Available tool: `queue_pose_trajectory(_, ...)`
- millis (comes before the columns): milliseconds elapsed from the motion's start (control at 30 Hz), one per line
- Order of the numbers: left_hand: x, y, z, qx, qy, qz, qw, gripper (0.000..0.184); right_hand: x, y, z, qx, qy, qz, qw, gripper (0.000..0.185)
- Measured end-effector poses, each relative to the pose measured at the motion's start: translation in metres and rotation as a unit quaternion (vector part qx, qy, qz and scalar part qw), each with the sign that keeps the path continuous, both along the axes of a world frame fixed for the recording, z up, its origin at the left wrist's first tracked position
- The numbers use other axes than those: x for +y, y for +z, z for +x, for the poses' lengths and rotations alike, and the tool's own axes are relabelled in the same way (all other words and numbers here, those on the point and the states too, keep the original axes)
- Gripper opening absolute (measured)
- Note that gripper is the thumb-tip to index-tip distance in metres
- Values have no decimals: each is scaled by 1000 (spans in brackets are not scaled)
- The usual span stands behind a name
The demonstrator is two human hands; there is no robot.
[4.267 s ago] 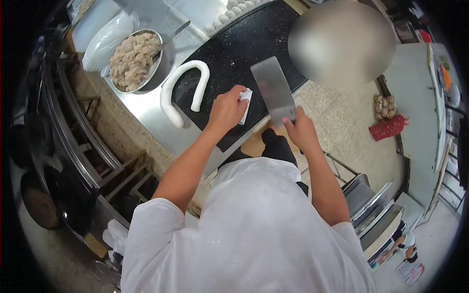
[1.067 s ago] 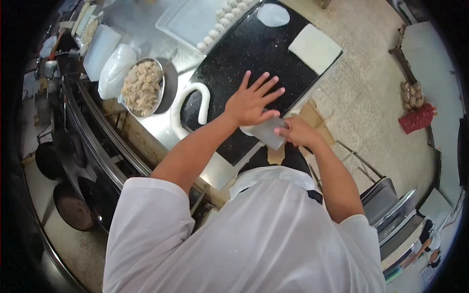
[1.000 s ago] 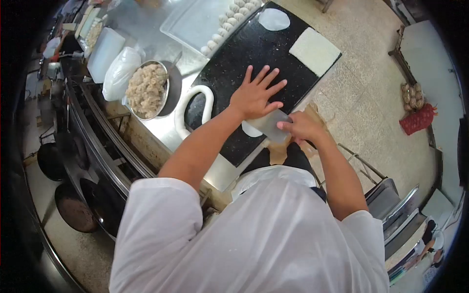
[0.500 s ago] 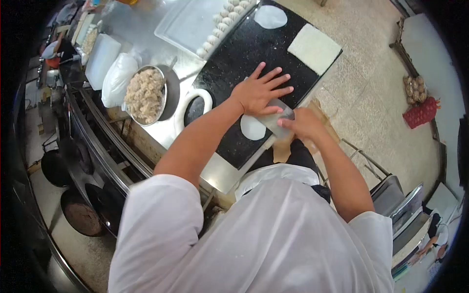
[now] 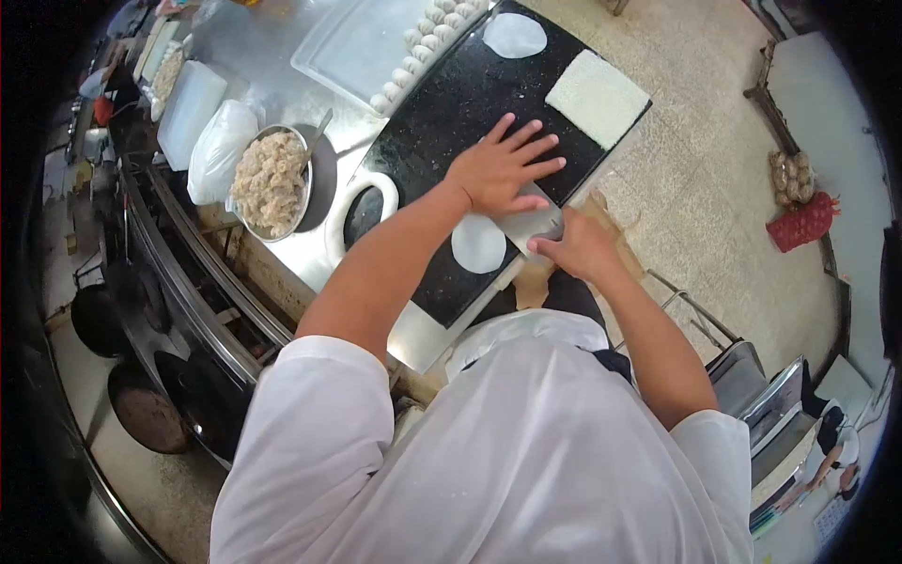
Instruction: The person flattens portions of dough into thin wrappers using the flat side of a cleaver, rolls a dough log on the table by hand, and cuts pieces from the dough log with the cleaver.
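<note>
My left hand (image 5: 502, 175) lies flat with its fingers spread, pressing on the broad metal blade of a cleaver (image 5: 536, 226) at the near edge of the black board. The cleaver's handle end is hidden in my right hand (image 5: 584, 246), which is closed around it. Beside the blade lies a thin round dough wrapper (image 5: 478, 245). Another round wrapper (image 5: 515, 36) rests at the board's far end. A thick white dough ring (image 5: 340, 214) sits at the left. Whatever is under the blade is hidden.
A metal bowl of pale filling (image 5: 272, 183) with a spoon stands left of the black board (image 5: 442, 99). Rows of small dough pieces (image 5: 413, 64) line the far side, by a clear tray (image 5: 343, 47). A folded white cloth (image 5: 598, 99) covers the right corner. Woks (image 5: 150, 409) sit lower left.
The whole scene has shifted slightly left in view. My left hand stays spread on the blade, and my right hand keeps its hold on the cleaver, which has turned a little.
</note>
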State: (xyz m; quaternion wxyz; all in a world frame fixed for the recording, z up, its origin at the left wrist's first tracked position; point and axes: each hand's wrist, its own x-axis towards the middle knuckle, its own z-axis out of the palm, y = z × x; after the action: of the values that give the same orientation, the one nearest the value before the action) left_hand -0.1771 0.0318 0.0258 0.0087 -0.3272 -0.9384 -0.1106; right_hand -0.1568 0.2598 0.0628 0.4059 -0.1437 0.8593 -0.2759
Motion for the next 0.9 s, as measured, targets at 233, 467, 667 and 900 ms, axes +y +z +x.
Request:
queue_pose_trajectory(233, 34, -9, 64, -85, -64, 79, 991, 68, 45, -31, 93, 179, 18, -57, 982, 86)
queue_pose_trajectory(467, 21, -5, -2, 6, 16, 18, 1000, 70, 25, -5, -5, 25, 39, 32, 998, 67)
queue_pose_trajectory(667, 13, 1, 78, -85, -5, 6, 996, 71, 34, -33, 64, -50, -7, -86, 995, 72)
queue_pose_trajectory(900, -3, 1, 22, -53, 21, -2, 998, 70, 16, -52, 7, -66, 18, -67, 995, 60)
